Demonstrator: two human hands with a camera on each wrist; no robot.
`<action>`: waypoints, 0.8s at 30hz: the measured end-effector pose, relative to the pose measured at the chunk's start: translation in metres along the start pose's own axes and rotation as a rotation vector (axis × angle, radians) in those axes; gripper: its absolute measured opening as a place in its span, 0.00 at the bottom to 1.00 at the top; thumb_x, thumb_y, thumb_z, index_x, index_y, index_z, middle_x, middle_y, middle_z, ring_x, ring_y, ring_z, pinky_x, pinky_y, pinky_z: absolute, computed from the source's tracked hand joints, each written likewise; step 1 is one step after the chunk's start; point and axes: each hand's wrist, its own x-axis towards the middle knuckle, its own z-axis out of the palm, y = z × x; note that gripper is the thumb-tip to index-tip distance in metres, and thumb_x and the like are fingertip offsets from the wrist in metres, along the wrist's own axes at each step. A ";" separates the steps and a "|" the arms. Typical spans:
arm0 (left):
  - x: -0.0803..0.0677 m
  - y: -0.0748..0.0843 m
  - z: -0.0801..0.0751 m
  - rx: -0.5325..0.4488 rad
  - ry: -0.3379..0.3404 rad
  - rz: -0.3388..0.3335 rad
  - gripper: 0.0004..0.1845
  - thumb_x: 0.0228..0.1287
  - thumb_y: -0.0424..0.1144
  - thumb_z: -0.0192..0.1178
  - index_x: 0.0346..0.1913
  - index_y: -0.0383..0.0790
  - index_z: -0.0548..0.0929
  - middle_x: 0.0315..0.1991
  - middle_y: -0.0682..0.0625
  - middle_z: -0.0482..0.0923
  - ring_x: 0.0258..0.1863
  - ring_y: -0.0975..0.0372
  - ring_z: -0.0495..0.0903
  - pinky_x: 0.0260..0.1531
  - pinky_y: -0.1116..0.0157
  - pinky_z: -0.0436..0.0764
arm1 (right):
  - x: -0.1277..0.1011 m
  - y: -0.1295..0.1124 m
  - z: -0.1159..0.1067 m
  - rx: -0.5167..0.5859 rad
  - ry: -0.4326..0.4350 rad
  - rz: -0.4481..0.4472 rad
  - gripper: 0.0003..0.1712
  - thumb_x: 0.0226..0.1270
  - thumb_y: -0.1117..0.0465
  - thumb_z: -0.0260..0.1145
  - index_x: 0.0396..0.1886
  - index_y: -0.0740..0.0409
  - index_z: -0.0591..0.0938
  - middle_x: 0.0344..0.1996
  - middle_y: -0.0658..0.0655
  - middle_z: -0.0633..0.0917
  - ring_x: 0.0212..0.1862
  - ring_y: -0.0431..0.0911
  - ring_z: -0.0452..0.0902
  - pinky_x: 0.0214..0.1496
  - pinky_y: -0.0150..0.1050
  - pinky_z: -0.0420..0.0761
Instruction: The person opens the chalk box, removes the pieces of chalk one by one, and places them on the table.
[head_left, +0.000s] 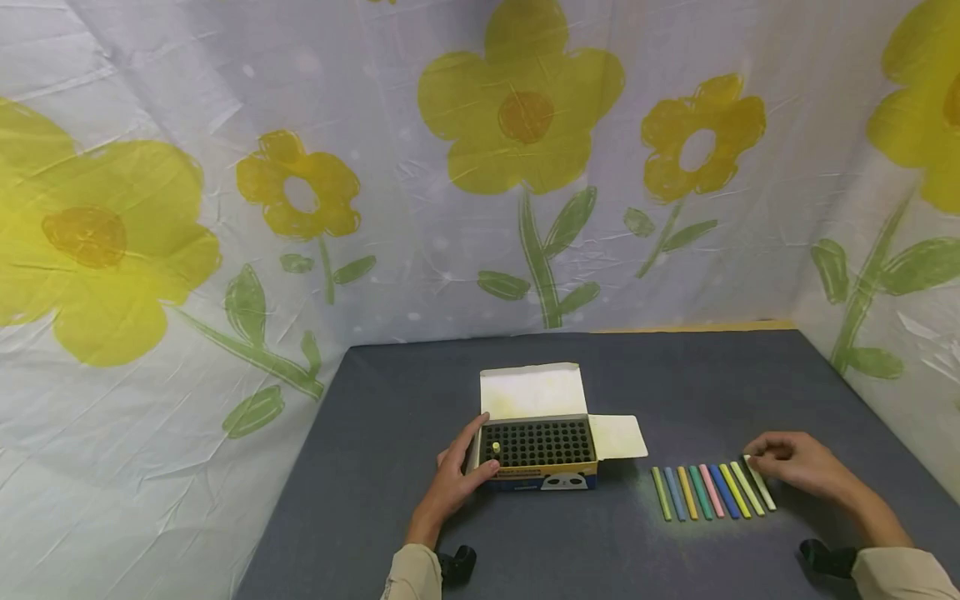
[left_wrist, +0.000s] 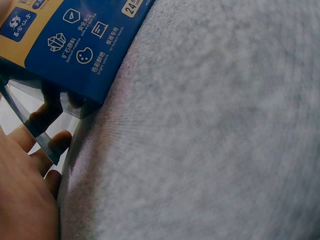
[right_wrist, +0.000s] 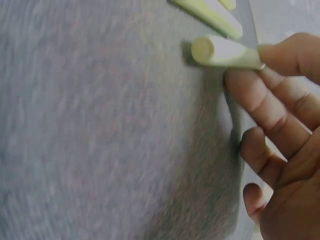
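A chalk box (head_left: 517,481) with a blue and yellow front stands with its lid up, mid-table in the head view. Its black holed insert (head_left: 543,442) bears one pale yellow chalk stick (head_left: 496,448) near the left end. My left hand (head_left: 450,479) grips the box's left end, thumb at the front edge and forefinger at the back corner. At the right, my right hand (head_left: 806,462) pinches the far end of a pale yellow-green chalk stick (right_wrist: 227,54) between thumb and fingers. That stick is the rightmost of a row; its near end is at the table.
Several coloured chalk sticks, among them a pink one (head_left: 712,490) and a teal one (head_left: 700,492), lie side by side right of the box. The box's side flap (head_left: 618,437) sticks out towards them. A flowered cloth (head_left: 420,275) hangs behind the dark table (head_left: 360,467).
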 end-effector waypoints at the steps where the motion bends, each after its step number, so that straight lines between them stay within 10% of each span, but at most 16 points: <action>1: 0.000 0.000 0.000 -0.006 -0.004 0.000 0.41 0.65 0.49 0.66 0.78 0.71 0.60 0.80 0.53 0.59 0.78 0.44 0.57 0.66 0.30 0.55 | 0.001 -0.001 0.001 -0.038 0.019 -0.011 0.18 0.77 0.52 0.61 0.51 0.62 0.85 0.32 0.52 0.88 0.34 0.37 0.80 0.50 0.60 0.72; 10: -0.001 0.002 -0.001 0.008 -0.005 -0.011 0.40 0.65 0.51 0.66 0.77 0.71 0.61 0.80 0.52 0.59 0.75 0.45 0.59 0.63 0.32 0.56 | 0.009 -0.008 0.006 -0.403 0.178 -0.110 0.06 0.63 0.54 0.72 0.36 0.50 0.87 0.26 0.41 0.85 0.27 0.37 0.74 0.37 0.47 0.55; 24: -0.001 0.006 -0.001 0.004 0.000 0.000 0.39 0.65 0.51 0.66 0.77 0.70 0.63 0.79 0.53 0.61 0.76 0.47 0.61 0.66 0.35 0.51 | 0.011 -0.016 0.010 -0.396 0.279 -0.140 0.08 0.66 0.54 0.70 0.41 0.49 0.89 0.26 0.41 0.87 0.27 0.35 0.73 0.37 0.48 0.52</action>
